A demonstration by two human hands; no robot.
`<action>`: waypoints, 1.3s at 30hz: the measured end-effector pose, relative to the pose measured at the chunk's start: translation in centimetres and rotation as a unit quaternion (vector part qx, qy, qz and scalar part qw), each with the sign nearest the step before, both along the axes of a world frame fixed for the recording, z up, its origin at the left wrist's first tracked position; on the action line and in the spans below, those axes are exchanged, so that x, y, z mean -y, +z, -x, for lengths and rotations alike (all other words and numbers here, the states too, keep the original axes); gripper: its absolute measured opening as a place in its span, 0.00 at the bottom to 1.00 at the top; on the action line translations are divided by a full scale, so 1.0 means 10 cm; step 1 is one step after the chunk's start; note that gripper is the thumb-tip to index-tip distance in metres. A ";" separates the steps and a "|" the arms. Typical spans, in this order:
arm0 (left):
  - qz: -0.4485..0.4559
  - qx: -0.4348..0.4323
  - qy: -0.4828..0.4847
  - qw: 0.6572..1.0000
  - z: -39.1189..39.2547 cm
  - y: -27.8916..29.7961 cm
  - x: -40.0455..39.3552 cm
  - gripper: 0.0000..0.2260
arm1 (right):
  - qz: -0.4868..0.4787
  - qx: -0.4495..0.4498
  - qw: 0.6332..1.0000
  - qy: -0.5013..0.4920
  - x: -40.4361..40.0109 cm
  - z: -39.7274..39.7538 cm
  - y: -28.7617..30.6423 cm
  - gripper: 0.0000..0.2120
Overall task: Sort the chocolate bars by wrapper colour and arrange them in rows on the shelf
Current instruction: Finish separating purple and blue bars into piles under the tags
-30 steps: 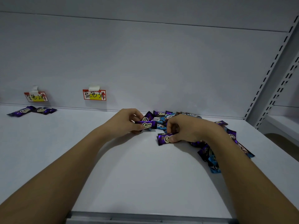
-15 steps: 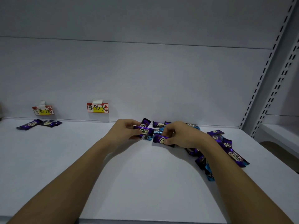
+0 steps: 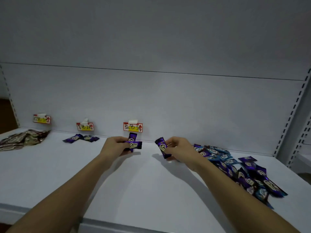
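Note:
My left hand (image 3: 114, 146) grips two purple chocolate bars (image 3: 134, 144), one lying flat and one upright behind it, just above the white shelf (image 3: 138, 190). My right hand (image 3: 178, 149) pinches another purple bar (image 3: 162, 147), tilted, a little left of the mixed pile of purple and blue bars (image 3: 242, 172) on the right. Two purple bars (image 3: 80, 138) lie in a short row under the middle label. A heap of brown-wrapped bars (image 3: 21, 137) lies at the far left.
Three red-and-yellow paper labels (image 3: 133, 126) are stuck on the back panel just above the shelf. A perforated metal upright (image 3: 289, 118) bounds the shelf on the right. The shelf's front edge (image 3: 117, 225) runs below my forearms.
Both hands have lifted away from the pile and moved left with purple bars in them. The view has shifted left, bringing the brown heap and a third label into sight.

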State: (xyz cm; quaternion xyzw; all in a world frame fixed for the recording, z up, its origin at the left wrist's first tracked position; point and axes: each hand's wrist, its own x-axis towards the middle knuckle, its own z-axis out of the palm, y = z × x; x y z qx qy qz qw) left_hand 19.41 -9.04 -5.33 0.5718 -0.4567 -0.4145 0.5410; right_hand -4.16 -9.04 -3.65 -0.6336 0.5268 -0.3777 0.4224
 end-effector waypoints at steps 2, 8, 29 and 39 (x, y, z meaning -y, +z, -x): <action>0.001 0.018 0.023 1.000 -0.27 -0.02 -0.03 0.07 | -0.014 -0.008 1.000 0.019 0.04 -0.28 -0.04 0.07; 0.007 0.086 0.104 0.991 -1.16 -0.13 -0.01 0.13 | -0.022 -0.032 0.998 0.039 0.24 -1.14 -0.12 0.07; -0.009 0.406 0.172 0.898 -2.57 -0.31 0.69 0.10 | 0.152 -0.201 0.966 0.059 1.16 -3.09 -0.46 0.06; 0.000 0.494 0.170 0.853 -2.22 -0.11 0.58 0.16 | 0.165 -0.211 0.961 0.069 1.09 -2.72 -0.30 0.09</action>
